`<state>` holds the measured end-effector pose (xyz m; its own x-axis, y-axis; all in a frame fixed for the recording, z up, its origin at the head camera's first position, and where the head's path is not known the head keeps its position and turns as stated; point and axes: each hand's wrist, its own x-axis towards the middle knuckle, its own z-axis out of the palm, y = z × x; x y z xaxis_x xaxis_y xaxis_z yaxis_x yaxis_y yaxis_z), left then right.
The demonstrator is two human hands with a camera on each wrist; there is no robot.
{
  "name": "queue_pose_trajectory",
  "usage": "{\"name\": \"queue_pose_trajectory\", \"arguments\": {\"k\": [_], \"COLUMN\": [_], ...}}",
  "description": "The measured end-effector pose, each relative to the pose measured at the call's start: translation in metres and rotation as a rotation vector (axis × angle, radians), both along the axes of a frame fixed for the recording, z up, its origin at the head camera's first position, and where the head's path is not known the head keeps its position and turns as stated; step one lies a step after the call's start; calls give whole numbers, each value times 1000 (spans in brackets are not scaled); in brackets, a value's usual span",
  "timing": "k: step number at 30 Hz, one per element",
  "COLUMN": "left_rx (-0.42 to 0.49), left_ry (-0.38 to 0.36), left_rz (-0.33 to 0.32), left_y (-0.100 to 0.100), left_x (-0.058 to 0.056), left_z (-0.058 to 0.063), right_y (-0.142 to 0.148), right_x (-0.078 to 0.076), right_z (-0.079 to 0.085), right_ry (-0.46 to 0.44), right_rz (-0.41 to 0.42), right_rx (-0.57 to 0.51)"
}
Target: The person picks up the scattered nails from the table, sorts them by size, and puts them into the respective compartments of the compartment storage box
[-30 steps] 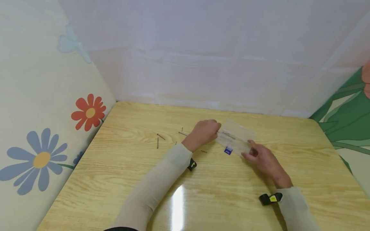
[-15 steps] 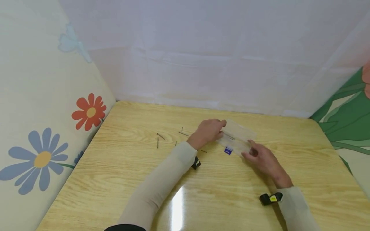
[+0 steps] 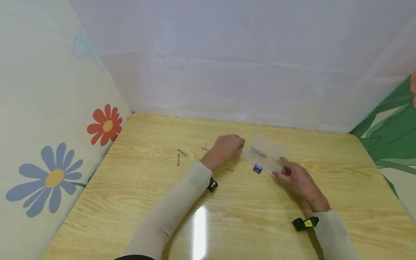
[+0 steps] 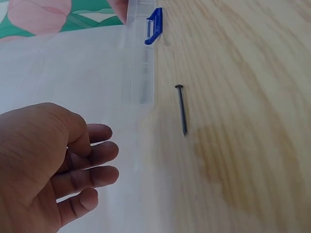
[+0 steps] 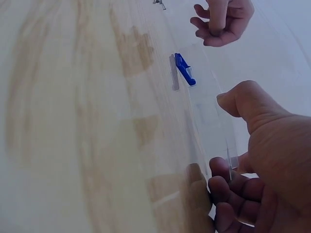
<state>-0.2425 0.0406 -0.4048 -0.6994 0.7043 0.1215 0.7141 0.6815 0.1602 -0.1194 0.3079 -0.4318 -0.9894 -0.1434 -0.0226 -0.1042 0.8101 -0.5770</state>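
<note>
A clear plastic box [image 3: 272, 147] with a blue latch [image 3: 258, 168] stands right of the table's middle, and several dark nails [image 3: 259, 153] lie inside it. My right hand [image 3: 297, 178] grips the box's right end, thumb by the rim and fingers curled at the side in the right wrist view. Just left of the box is my left hand [image 3: 225, 148], raised over the table. Its fingers [image 4: 99, 175] are loosely bent in the left wrist view, with nothing between them. One loose nail [image 4: 181, 110] lies on the wood near the box's latch side.
More nails [image 3: 178, 159] are scattered on the wooden table [image 3: 247, 213] left of my left hand, partly hidden by that arm. A white sheet [image 3: 201, 72] rises behind the table. Panels with painted flowers [image 3: 54, 178] stand at both sides.
My left hand reached over the box's left side half a second ago and has since drawn back left, off it. The right hand keeps its hold on the box.
</note>
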Motion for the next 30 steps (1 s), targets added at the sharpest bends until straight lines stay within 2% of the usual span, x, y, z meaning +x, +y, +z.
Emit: {"name": "queue_pose_trajectory", "arguments": {"k": [5,14,19,30], "left_rx": [-7,53,48,0], "left_ry": [3,1,27,14], "left_rz": [22,79,96,178], "left_y": [-15,-49,-68,-108], "left_x": [4,13,16,31], "left_z": [3,9,6,-1], "right_y": [1,1,1,0], "right_x": [0,0,0,-3], "right_z": [1,2,2,1], "right_ry": [-8,-27,-35,-38], "right_rz": [-5,-12,-13,-12], "right_rx": [0,-1,-3,10]}}
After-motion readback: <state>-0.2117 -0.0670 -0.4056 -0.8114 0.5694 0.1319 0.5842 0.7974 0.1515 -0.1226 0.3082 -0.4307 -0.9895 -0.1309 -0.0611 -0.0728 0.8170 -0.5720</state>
